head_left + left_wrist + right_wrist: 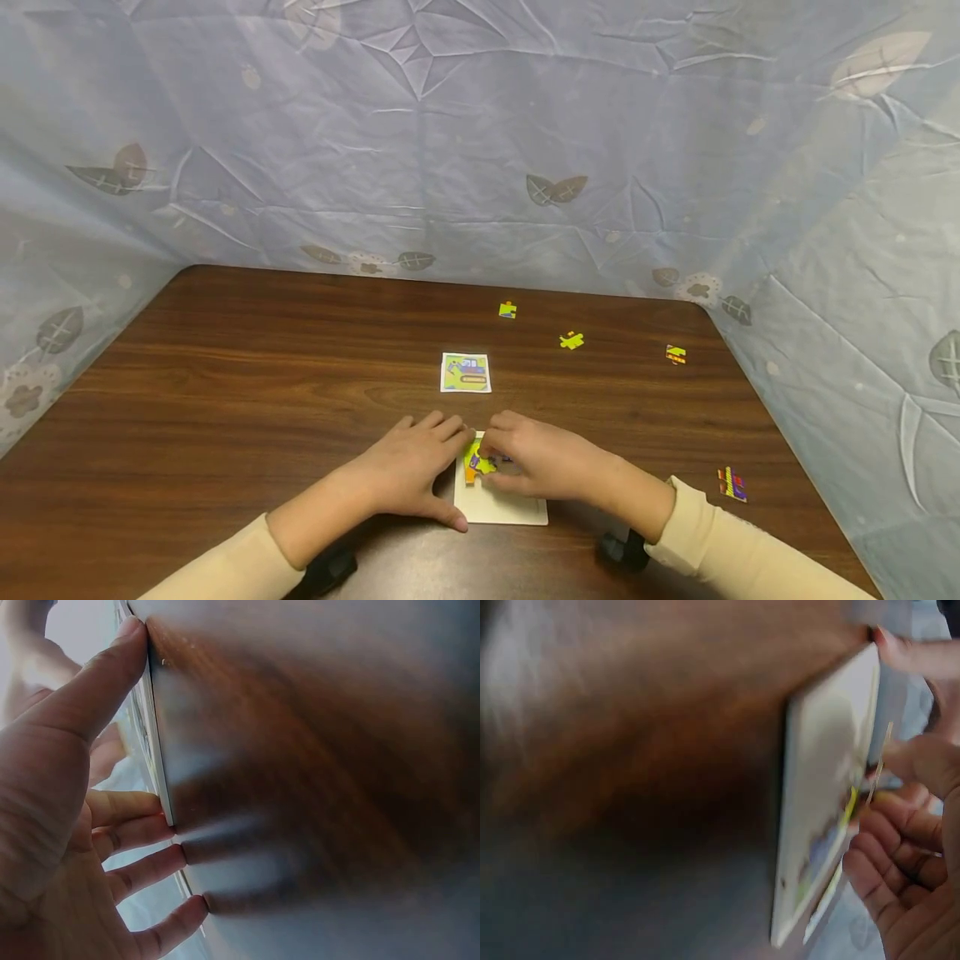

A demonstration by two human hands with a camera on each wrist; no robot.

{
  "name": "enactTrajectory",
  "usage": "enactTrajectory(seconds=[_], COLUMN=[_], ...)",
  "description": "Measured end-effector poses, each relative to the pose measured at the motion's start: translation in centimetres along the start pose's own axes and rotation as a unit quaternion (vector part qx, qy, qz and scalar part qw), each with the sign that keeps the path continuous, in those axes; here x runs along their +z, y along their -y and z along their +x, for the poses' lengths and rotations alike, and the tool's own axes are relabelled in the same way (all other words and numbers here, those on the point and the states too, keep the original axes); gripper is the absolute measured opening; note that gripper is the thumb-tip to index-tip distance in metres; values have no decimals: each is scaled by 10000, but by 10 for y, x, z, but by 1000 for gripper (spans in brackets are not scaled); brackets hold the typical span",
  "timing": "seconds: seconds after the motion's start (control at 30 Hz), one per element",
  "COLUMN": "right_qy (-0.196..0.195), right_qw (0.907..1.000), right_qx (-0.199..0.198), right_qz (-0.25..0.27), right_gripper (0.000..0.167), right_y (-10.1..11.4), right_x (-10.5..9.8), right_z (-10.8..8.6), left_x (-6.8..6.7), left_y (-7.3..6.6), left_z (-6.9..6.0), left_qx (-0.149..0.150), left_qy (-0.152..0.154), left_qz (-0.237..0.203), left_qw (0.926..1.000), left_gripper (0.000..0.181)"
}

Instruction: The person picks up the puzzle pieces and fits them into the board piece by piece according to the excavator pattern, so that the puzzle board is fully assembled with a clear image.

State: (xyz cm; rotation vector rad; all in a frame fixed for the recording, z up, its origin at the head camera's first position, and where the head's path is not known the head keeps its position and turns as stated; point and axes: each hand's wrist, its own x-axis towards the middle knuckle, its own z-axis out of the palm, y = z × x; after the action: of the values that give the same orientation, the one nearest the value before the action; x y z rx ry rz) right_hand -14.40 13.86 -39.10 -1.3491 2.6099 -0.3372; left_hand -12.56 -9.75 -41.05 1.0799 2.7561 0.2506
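Observation:
A pale puzzle tray (501,510) lies near the table's front edge, with joined yellow-green and orange pieces (471,473) in its upper left part. My left hand (408,471) is spread along the tray's left side, thumb at the lower left corner; in the left wrist view its fingertips (196,906) rest on the table and against the edge. Over the tray, my right hand (551,462) pinches a thin puzzle piece (880,765), seen edge-on in the right wrist view, between thumb and fingers. The face of that piece is mostly hidden.
Beyond the tray lies a square picture card (466,372) showing a vehicle. Loose pieces lie at the back (507,310), a little right of that (572,340), farther right (676,354) and near the right edge (732,484). A patterned cloth (480,150) hangs around the table.

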Motion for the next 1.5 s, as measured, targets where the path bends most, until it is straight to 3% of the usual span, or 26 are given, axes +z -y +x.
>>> enactTrajectory(seconds=[0.27,0.57,0.97,1.13,1.33,1.5], right_qy=[-13,-136,-237,-266,-237,-49], right_qw=[9992,9943,9905,9916,9955,9983], right_qx=[118,-104,-195,-218,-464,-415], right_qz=[-373,-1049,-1342,-1248,-790,-408], right_gripper=[24,22,21,24,18,17], right_y=[7,11,14,11,10,11], right_x=[10,11,11,13,14,12], right_z=[0,1,1,0,-1,-1], left_x=[0,-1,0,0,1,1], left_y=[1,1,1,1,1,0], left_z=[0,0,0,0,1,1], left_qx=[81,32,39,45,56,67], left_qy=[-108,-16,-38,-30,8,4], left_qz=[91,-5,-39,-47,-38,9], left_qw=[9999,10000,10000,10000,10000,10000], left_gripper=[106,109,108,108,108,107])
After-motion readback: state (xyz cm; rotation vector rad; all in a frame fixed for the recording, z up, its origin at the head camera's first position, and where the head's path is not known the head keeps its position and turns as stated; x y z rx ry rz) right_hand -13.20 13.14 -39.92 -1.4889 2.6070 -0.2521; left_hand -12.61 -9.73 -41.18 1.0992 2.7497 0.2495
